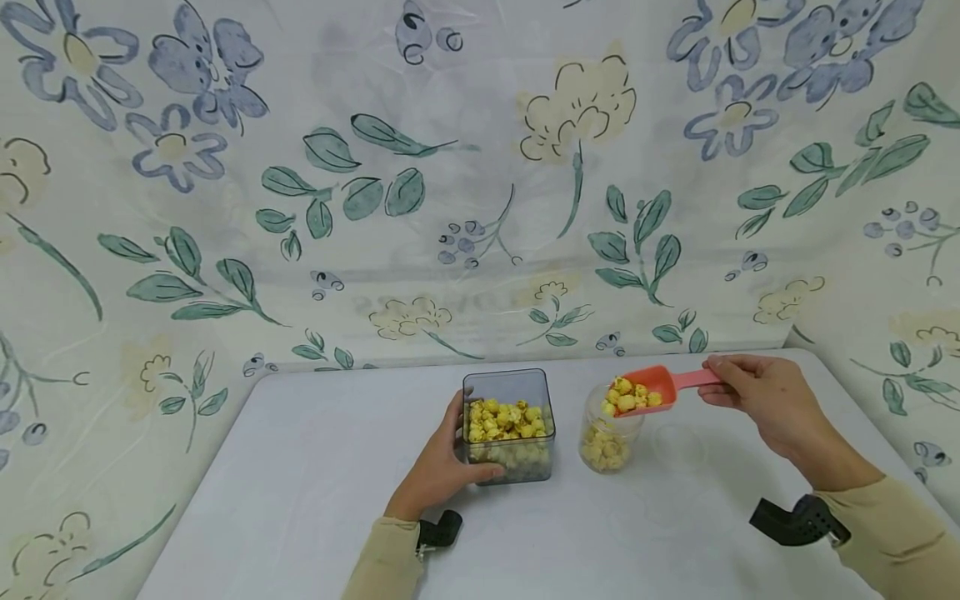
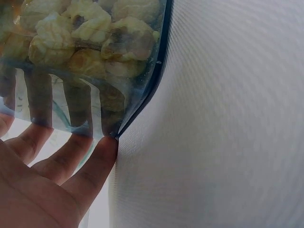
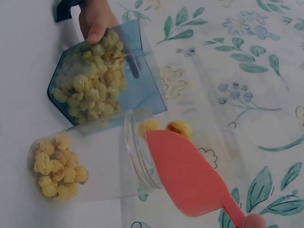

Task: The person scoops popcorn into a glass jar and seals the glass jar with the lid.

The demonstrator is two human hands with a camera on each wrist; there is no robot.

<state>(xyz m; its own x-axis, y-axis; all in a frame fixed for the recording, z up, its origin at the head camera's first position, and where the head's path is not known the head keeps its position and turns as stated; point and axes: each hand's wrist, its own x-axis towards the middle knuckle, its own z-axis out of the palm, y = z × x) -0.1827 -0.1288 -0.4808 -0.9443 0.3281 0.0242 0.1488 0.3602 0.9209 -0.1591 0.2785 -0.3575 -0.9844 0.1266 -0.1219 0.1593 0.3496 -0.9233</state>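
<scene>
Fingers [image 1: 480, 472] of the left hand [image 1: 438, 467] wrap the clear square container [image 1: 510, 425] of popcorn, steadying it on the desk [image 1: 315, 500]; just to its right, the right hand [image 1: 765, 400] pinches the handle of the loaded red scoop [image 1: 651, 390] over the mouth of the round jar [image 1: 609, 437]. Tip the scoop slowly, lip centred over the jar mouth, since the opening looks barely wider than the load. Open desk lies right of the jar, whereas the container crowds its left side.

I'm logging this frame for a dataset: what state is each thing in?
Square container: upright, open, about half full of popcorn, held by left hand.
Jar: upright, open, partly filled.
Scoop: loaded with popcorn, over the jar's mouth, held by right hand.
</scene>
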